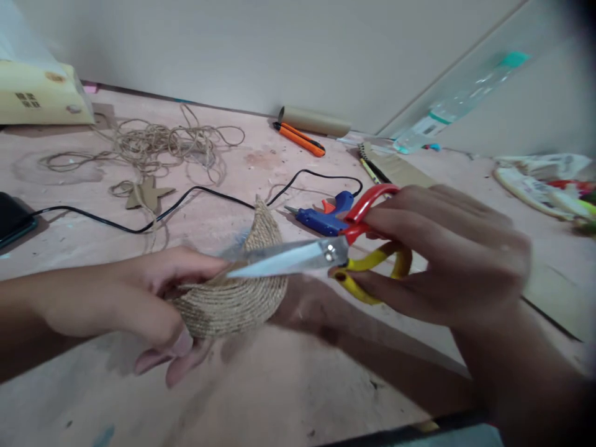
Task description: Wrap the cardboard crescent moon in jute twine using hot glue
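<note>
A crescent shape wrapped in rows of jute twine (237, 304) is pinched at its left end by my left hand (153, 301). My right hand (447, 254) grips a pair of scissors (288, 257) by its red and yellow handles. The blades point left and lie over the crescent's inner edge, close to my left fingertips. Whether they touch the twine I cannot tell. Just behind the scissors is a blue glue gun (321, 217) with a red trigger, lying on the table.
Behind my left hand lie a loose tangle of twine (158, 146), a cardboard star (149, 194) and a black cord (200, 188). Farther back are an orange cutter (300, 139), a cardboard tube (316, 121), a tissue pack (41, 93) and a plastic bottle (459, 105) leaning against the wall.
</note>
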Motion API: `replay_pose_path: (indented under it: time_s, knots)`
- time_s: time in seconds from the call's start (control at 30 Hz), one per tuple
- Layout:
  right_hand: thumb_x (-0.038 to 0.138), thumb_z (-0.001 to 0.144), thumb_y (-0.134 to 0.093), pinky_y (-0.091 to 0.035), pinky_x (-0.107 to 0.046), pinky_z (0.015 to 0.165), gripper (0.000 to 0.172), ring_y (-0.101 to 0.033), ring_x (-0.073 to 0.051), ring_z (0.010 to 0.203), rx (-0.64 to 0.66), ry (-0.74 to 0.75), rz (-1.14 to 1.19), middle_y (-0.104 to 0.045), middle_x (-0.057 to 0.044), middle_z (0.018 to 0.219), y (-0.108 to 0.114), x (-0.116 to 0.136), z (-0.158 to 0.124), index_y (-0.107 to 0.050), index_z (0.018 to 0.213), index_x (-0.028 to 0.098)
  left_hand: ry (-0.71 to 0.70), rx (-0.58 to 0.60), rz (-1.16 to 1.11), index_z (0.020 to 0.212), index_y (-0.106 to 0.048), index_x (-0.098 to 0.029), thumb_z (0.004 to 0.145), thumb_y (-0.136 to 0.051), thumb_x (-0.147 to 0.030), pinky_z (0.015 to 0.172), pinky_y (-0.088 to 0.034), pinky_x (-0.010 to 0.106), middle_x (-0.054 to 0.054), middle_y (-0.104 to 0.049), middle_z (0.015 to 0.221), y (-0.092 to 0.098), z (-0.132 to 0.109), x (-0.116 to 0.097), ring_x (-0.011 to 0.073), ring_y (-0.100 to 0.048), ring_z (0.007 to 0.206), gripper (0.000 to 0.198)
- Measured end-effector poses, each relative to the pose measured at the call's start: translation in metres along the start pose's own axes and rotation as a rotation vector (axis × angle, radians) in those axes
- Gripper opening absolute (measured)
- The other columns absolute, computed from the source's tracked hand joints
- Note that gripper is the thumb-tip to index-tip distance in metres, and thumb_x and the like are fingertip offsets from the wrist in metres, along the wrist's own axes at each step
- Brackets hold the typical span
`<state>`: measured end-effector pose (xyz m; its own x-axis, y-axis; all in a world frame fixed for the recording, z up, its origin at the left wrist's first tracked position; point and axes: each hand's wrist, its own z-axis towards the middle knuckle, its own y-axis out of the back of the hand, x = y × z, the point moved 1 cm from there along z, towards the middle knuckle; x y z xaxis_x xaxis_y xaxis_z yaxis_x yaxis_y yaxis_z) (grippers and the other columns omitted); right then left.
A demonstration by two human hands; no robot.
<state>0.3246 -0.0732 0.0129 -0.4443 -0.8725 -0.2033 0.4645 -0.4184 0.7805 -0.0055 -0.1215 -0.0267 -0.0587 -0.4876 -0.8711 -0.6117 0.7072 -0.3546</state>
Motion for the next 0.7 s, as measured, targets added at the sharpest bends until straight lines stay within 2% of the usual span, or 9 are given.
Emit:
replay_pose_path:
  time_s: [0.03,0.13,0.2,0.3,0.4,0.5,0.57,0.7]
  knots:
    - [0.046,0.105,-0.077,-0.055,-0.039,0.067,0.025,-0.076,-0.027,0.081,-0.013,-0.052,-0.003,-0.080,-0.009,0.095,0.000,-0.001,0.000,-0.068,0.115,0.025,0.047,0.105,-0.059,0.105,-0.081,-0.025,0.071,-0.072,-0.017,0.048,-0.051,0.016,-0.002,-0.078,0.074,-0.001,0.001,0.000,0.0130,-0.061,0.054,0.036]
    - [0.044,0.100,-0.083,-0.057,-0.037,0.067,0.027,-0.075,-0.025,0.078,-0.017,-0.185,0.011,-0.080,-0.009,0.097,-0.001,-0.002,-0.001,-0.067,0.111,0.025,0.091,0.083,-0.014,0.096,-0.077,-0.021,0.078,-0.088,-0.027,0.062,-0.062,0.022,0.003,-0.078,0.086,-0.001,0.002,-0.004,0.0146,-0.066,0.067,0.022]
    - [0.042,0.098,-0.086,-0.057,-0.035,0.066,0.029,-0.076,-0.024,0.077,0.005,-0.212,0.013,-0.080,-0.008,0.097,-0.001,-0.002,-0.002,-0.066,0.110,0.025,0.066,0.062,0.017,0.091,-0.075,-0.020,0.085,-0.088,-0.033,0.060,-0.059,0.020,0.002,-0.071,0.084,-0.003,0.003,-0.006,0.0133,-0.063,0.067,0.020]
    - [0.042,0.100,-0.083,-0.060,-0.036,0.070,0.027,-0.079,-0.026,0.084,0.033,-0.211,0.043,-0.080,-0.008,0.101,0.001,-0.002,-0.003,-0.066,0.112,0.026,0.040,0.116,-0.014,0.087,-0.070,-0.020,0.096,-0.083,-0.039,0.052,-0.051,0.015,0.001,-0.067,0.080,-0.007,0.005,-0.001,0.0122,-0.062,0.066,0.025]
    - [0.043,0.100,-0.080,-0.062,-0.038,0.073,0.029,-0.079,-0.026,0.084,0.041,-0.173,0.106,-0.079,-0.010,0.103,0.003,-0.002,-0.003,-0.066,0.117,0.024,0.030,0.158,-0.075,0.108,-0.073,-0.021,0.100,-0.083,-0.040,0.055,-0.057,0.016,0.000,-0.070,0.081,-0.009,0.008,0.008,0.0118,-0.065,0.062,0.023]
    - [0.040,0.098,-0.079,-0.062,-0.038,0.075,0.029,-0.079,-0.026,0.085,0.042,-0.144,0.117,-0.079,-0.011,0.102,0.003,-0.002,-0.002,-0.066,0.118,0.022,-0.008,0.162,-0.122,0.135,-0.069,-0.024,0.101,-0.086,-0.038,0.062,-0.064,0.018,0.001,-0.076,0.091,-0.009,0.010,0.015,0.0116,-0.071,0.065,0.040]
    - [0.039,0.099,-0.077,-0.062,-0.037,0.076,0.028,-0.078,-0.026,0.085,0.044,-0.129,0.112,-0.078,-0.012,0.101,0.003,-0.002,-0.001,-0.066,0.117,0.020,-0.037,0.146,-0.140,0.137,-0.069,-0.025,0.103,-0.086,-0.039,0.064,-0.065,0.017,0.004,-0.080,0.099,-0.008,0.009,0.020,0.0116,-0.074,0.071,0.041]
    - [0.044,0.103,-0.072,-0.060,-0.037,0.073,0.029,-0.076,-0.026,0.084,0.039,-0.137,0.113,-0.076,-0.012,0.100,0.003,-0.003,0.002,-0.066,0.119,0.020,-0.108,0.094,-0.160,0.127,-0.073,-0.025,0.104,-0.085,-0.042,0.068,-0.067,0.019,0.004,-0.085,0.107,-0.007,0.007,0.028,0.0130,-0.076,0.076,0.031]
